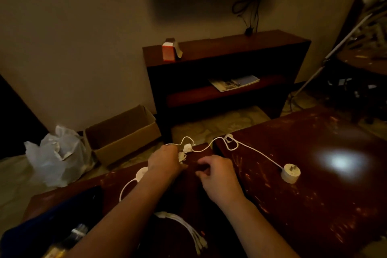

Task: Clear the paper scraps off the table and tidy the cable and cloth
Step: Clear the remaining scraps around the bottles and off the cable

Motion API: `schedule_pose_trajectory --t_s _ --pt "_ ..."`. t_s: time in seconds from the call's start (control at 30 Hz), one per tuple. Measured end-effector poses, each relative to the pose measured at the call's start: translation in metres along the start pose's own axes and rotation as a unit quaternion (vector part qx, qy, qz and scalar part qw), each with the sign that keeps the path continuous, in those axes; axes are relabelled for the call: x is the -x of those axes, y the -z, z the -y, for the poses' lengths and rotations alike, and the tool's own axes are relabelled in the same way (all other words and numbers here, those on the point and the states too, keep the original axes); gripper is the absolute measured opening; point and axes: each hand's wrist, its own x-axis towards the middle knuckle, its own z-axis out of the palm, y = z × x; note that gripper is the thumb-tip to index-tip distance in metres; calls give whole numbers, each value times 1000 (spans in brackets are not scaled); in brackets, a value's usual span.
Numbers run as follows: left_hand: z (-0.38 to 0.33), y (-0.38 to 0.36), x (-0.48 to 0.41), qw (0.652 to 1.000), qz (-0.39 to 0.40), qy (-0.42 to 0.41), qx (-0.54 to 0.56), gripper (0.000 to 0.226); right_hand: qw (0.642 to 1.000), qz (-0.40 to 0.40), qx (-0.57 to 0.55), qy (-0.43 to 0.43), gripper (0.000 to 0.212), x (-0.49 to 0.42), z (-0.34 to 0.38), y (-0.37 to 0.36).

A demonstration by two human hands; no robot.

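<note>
My left hand [165,159] reaches to the far edge of the dark wooden table [314,163] and its fingers curl on white crumpled paper scraps [185,151]. My right hand [217,174] hovers beside it with fingers curled toward the thumb; anything between them is too dark to make out. A white cable [257,153] snakes from the scraps across the table to a round white plug [290,173]. A second white round piece [141,172] with a cable loop lies under my left wrist. A dark blue cloth [52,216] lies at the near left corner.
A white multi-head cable [188,228] lies between my forearms and a bottle [69,239] lies on the cloth. On the floor to the left stand an open cardboard box [123,134] and a white plastic bag [56,155]. A low wooden shelf [226,48] stands against the wall.
</note>
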Motion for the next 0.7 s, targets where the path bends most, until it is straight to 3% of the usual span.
schedule_pose_trajectory --t_s 0.33,0.57,0.7 --pt "-6 12 0 994 -84 -8 75 9 999 -12 -42 1 33 0 -13 21" --pt "-48 27 39 978 -55 -61 192 12 994 13 -102 37 47 18 -9 37" --pt "-76 24 54 963 -49 -78 254 13 995 -27 -87 34 41 27 -26 63"
